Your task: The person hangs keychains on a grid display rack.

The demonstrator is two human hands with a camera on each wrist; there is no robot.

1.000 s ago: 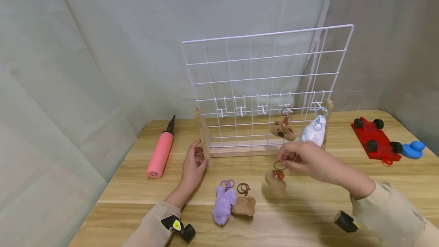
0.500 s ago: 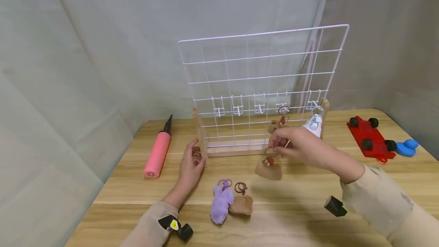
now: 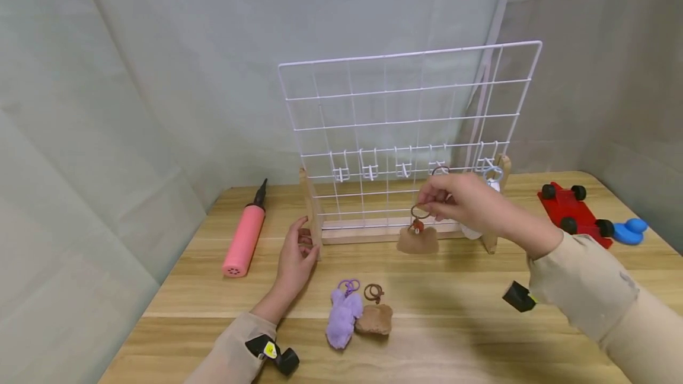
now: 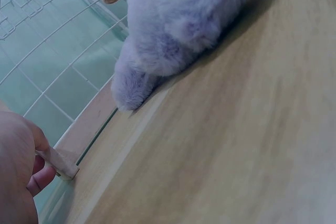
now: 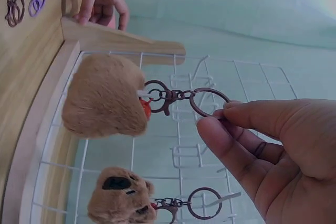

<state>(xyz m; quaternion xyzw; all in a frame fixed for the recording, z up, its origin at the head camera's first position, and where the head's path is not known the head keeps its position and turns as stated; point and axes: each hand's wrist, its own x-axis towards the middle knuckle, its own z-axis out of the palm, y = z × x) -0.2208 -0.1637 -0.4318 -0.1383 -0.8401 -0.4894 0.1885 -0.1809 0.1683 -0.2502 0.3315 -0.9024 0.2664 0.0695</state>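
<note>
My right hand (image 3: 469, 203) pinches the metal ring of a brown plush keychain (image 3: 418, 240) between thumb and fingertips. The plush dangles below, in front of a white wire grid rack (image 3: 368, 233) on a wooden stand. In the right wrist view its furry back (image 5: 105, 95) shows, with a small orange piece by the clasp. My left hand (image 3: 296, 256) grips the rack's left wooden foot, thumb in front. A brown bear-faced plush keychain (image 5: 121, 195) hangs from a rack hook, mostly hidden behind my right hand in the head view. A white plush keychain with a blue ring (image 3: 493, 174) hangs farther right, partly covered.
A purple plush keychain (image 3: 341, 320) and another brown plush keychain (image 3: 374, 319) lie on the table in front. A pink hand pump (image 3: 245, 239) lies at left. To the right are a red toy car (image 3: 573, 209) and a blue duck-shaped toy (image 3: 629, 232). Several white hooks (image 3: 370, 172) line the grid.
My right hand has lifted the brown plush keychain up and leftward, from low over the table to before the rack's lower part. The left hand has stayed on the wooden foot.
</note>
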